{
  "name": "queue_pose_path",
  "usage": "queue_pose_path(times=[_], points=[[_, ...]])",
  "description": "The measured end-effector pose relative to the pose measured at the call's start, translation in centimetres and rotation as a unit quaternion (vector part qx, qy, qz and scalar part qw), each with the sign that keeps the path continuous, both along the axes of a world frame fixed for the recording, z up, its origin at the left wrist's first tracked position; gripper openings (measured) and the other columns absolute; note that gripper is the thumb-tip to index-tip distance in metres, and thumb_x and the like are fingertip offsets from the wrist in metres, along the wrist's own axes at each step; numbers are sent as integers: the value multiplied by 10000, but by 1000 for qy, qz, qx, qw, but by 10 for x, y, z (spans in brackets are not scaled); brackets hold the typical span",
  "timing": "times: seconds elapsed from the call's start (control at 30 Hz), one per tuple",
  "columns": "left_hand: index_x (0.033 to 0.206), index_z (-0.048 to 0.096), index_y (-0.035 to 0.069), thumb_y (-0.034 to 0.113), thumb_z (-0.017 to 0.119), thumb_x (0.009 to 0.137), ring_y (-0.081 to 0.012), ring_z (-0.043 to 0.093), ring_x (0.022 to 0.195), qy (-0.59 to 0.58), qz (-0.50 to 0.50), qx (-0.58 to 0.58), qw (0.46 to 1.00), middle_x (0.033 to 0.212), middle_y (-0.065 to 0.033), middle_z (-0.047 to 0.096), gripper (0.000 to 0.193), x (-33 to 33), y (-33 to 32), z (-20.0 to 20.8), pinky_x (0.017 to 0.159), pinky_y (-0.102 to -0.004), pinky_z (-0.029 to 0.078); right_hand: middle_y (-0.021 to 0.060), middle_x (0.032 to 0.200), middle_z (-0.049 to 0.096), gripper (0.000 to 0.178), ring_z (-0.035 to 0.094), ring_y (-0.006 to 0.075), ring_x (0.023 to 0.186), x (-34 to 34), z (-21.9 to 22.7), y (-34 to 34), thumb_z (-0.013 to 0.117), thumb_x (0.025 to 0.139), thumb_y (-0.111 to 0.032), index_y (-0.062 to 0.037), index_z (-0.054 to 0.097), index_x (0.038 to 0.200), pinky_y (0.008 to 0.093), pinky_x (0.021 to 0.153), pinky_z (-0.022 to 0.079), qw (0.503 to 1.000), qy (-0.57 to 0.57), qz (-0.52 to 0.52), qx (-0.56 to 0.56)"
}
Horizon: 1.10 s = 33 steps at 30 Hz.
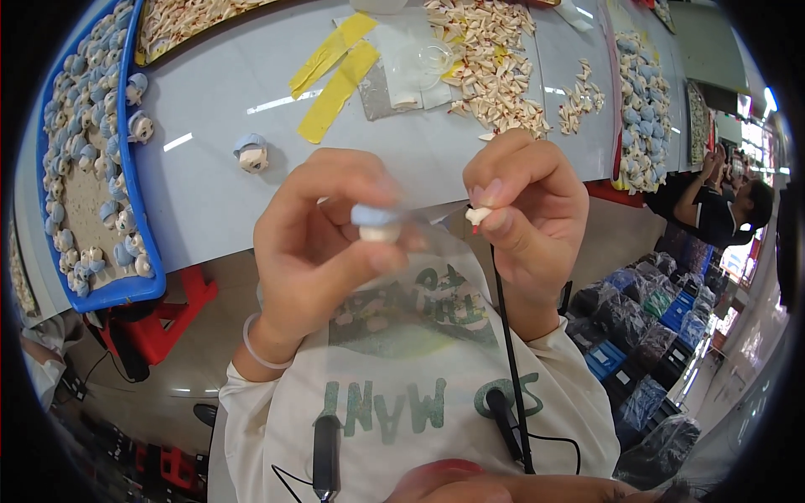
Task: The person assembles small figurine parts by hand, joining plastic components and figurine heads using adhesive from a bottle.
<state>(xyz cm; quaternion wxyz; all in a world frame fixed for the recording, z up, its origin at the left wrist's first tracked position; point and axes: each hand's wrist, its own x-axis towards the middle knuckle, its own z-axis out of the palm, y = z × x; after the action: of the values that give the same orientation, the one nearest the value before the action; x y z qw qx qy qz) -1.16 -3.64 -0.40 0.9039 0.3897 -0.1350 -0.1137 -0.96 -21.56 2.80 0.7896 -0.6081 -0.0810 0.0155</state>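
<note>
Head view: nearest us, a thin black cord (507, 335) hangs just beside our right hand (541, 210), whose thumb and fingertips pinch a tiny cream piece with a red tip (478, 217). Our left hand (289, 239) grips a small pale-blue-capped cream piece (375, 220) (blurred, so its details escape us), left of the red-tipped one and apart from it. Beyond, on the glossy grey table (201, 201), we see a lone blue-capped head (251, 155), yellow tape strips (339, 94) and a heap of slim cream pieces (495, 67); a blue plastic tray (126, 293) of heads stands left. Farther right is a dark-clothed person (721, 222).
</note>
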Motion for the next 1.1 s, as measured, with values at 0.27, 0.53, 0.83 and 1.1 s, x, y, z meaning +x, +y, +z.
queue_pose_path(times=[0.27,0.53,0.83,1.1], points=[[1148,455,-60,45,635,769,-212,527,1018,102,-36,59,992,1134,-153,506,433,-1,-2,11,836,-286,446,65,782,542,167,494,142,745,-2,1,0,636,674,53,-11,553,804,257,682,380,1000,8,-16,2],[1033,571,-39,94,684,713,-203,569,810,-190,122,348,910,1017,-154,534,365,-4,-1,7,683,-284,468,72,803,556,169,499,132,737,-5,3,6,644,672,54,0,562,809,234,652,395,998,-1,14,-55],[990,585,-38,235,715,646,-214,569,717,-303,203,428,827,882,-120,566,458,-5,-7,4,583,-275,476,70,786,568,156,528,143,689,-7,6,9,648,661,39,-18,568,782,235,607,425,986,-13,55,-155],[967,582,-61,146,738,612,-234,582,719,-356,203,477,777,867,-136,576,440,-8,-6,5,579,-288,493,35,697,558,173,526,198,650,-3,15,10,644,579,34,-71,555,685,271,564,393,933,-96,5,-346]])
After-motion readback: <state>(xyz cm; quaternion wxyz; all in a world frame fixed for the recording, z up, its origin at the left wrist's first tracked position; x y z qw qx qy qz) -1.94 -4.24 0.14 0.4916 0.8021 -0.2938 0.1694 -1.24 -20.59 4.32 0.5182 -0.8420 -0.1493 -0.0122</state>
